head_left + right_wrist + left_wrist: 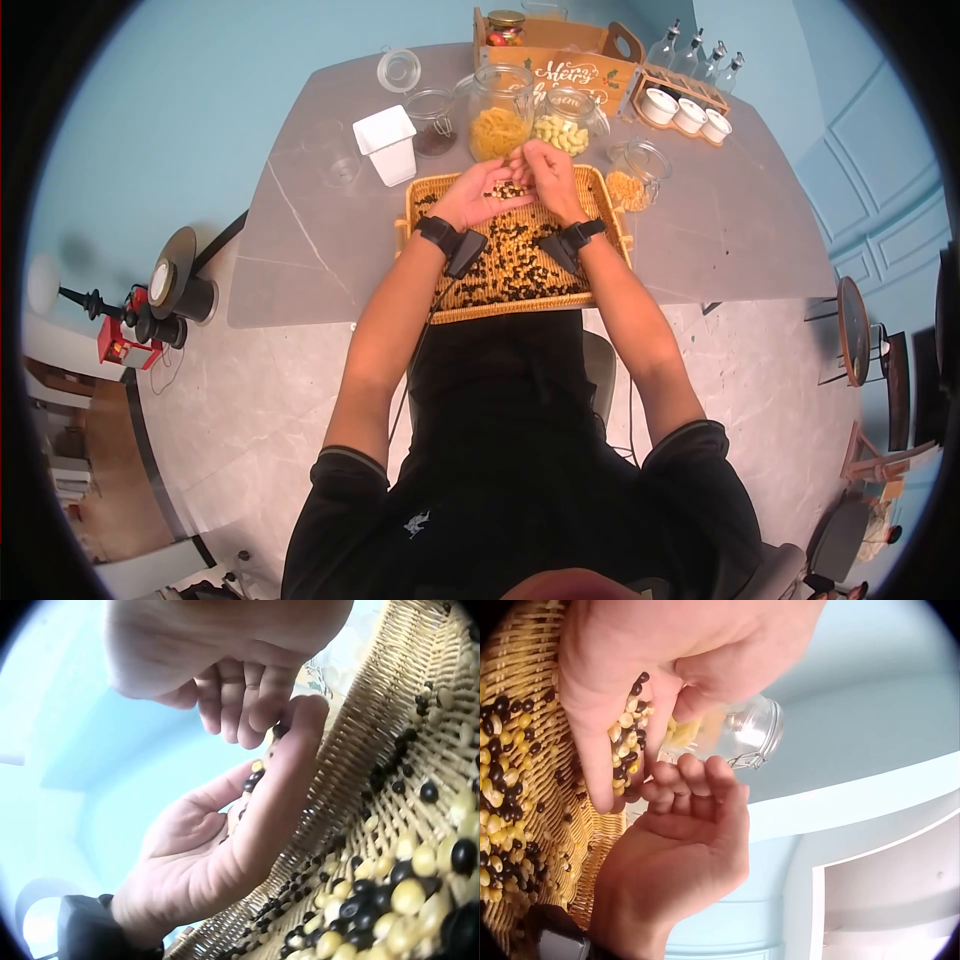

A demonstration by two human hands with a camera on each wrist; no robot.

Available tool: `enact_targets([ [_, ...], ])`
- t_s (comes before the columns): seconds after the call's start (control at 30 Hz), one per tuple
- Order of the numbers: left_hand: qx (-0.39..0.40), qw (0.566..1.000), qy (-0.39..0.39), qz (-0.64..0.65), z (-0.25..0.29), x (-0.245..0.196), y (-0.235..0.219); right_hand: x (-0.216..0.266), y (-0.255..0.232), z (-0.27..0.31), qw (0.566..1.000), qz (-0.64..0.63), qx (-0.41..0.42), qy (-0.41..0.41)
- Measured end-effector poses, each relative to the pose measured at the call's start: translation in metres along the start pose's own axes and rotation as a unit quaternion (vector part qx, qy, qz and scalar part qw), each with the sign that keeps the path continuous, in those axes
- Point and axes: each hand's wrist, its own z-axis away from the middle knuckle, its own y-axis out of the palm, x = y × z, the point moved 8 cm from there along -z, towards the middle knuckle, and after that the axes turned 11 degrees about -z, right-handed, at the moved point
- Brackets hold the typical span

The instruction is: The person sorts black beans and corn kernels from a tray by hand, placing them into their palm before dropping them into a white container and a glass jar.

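Note:
My left hand [478, 197] is palm up over a woven basket [530, 315], fingers extended, carrying a small heap of black beans [629, 757] and yellow kernels [616, 733] on palm and fingers. Above it, my right hand [550, 178] has its fingers bent down toward the left fingertips. In the right wrist view its fingertips come right beside a black bean [280, 730] on the left hand's fingers. The right thumb is hidden there, and I cannot tell whether a bean is pinched. Loose black beans [360, 911] and yellow kernels [409, 897] cover the basket's bottom.
Behind the basket stand a pasta jar [500, 95], a jar of pale green pieces [563, 130] and a wooden crate [560, 70]. A white square container [388, 150] is left; a jar of orange bits [630, 188] lies right. Bottles [685, 58] and white pots [690, 115] stand farther back.

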Motion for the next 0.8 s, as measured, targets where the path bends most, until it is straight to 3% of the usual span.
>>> enact_targets([
  [0.17, -0.021, 1.000, 0.012, 0.016, 0.001, -0.004, -0.016, 0.018, 0.003, -0.002, 0.976, 0.202, 0.032, -0.073],
  [0.23, -0.011, 0.999, 0.035, 0.028, -0.008, -0.008, -0.025, 0.031, 0.014, 0.001, 0.962, 0.244, 0.085, -0.085],
  [0.27, -0.069, 0.996, 0.046, 0.014, -0.005, -0.011, -0.027, 0.036, 0.018, 0.004, 0.953, 0.267, 0.111, -0.089],
  [0.47, -0.069, 0.997, 0.022, 0.024, -0.015, -0.002, -0.042, 0.015, 0.025, 0.007, 0.936, 0.306, 0.168, -0.035],
  [0.6, -0.106, 0.994, 0.031, -0.002, -0.003, -0.008, -0.030, 0.007, 0.021, 0.004, 0.932, 0.327, 0.156, -0.016],
  [0.67, -0.119, 0.992, 0.039, -0.008, 0.002, -0.010, -0.024, 0.011, 0.020, 0.004, 0.959, 0.257, 0.123, -0.009],
  [0.8, -0.040, 0.998, 0.023, 0.031, -0.007, -0.005, -0.026, -0.008, -0.005, -0.004, 0.980, 0.193, 0.048, 0.022],
])
